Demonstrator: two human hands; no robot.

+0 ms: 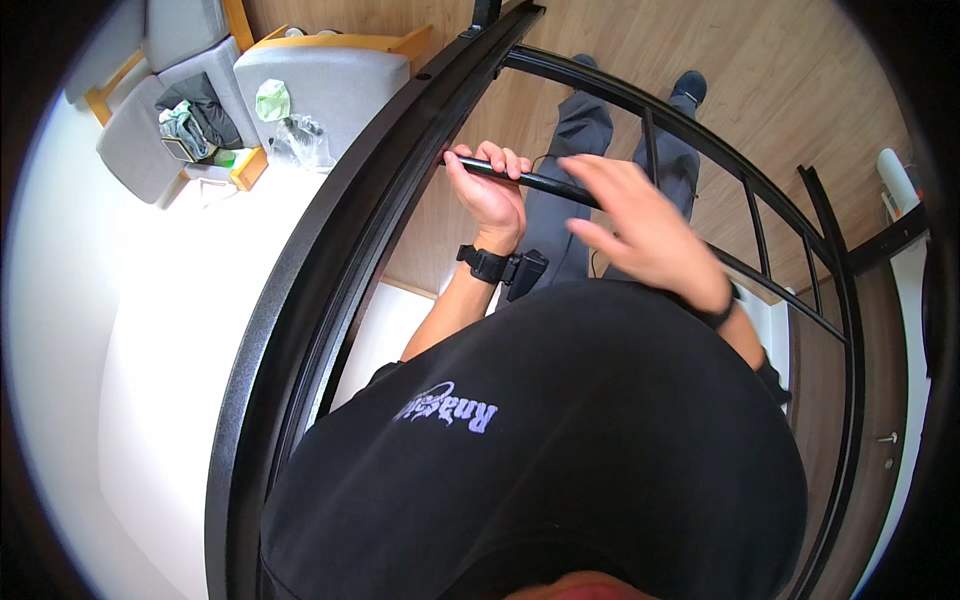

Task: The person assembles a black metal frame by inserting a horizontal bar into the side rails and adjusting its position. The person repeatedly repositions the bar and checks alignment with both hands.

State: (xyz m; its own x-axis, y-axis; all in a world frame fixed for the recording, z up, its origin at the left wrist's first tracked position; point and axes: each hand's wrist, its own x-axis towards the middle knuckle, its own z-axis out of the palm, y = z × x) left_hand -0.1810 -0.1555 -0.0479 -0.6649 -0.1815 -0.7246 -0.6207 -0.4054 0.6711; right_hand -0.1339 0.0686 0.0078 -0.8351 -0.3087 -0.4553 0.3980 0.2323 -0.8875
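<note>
Okay, black metal frame (pixel 300 300); thin black rail (pixel 560 188) at its left edge, long axis left-to-right, slanting down rightward in view. Left hand (pixel 492 205) nearer its left end, fingers curled round, gripping. Right hand (pixel 645 225) blurred, spread over the rail farther right; contact, can't tell.

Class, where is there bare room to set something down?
Free: wooden floor between the right shoe and the black frame; the grey seat beside the plastic bags. Crowded: around the dark clothes; along the black bar, near left hand and right hand.
</note>
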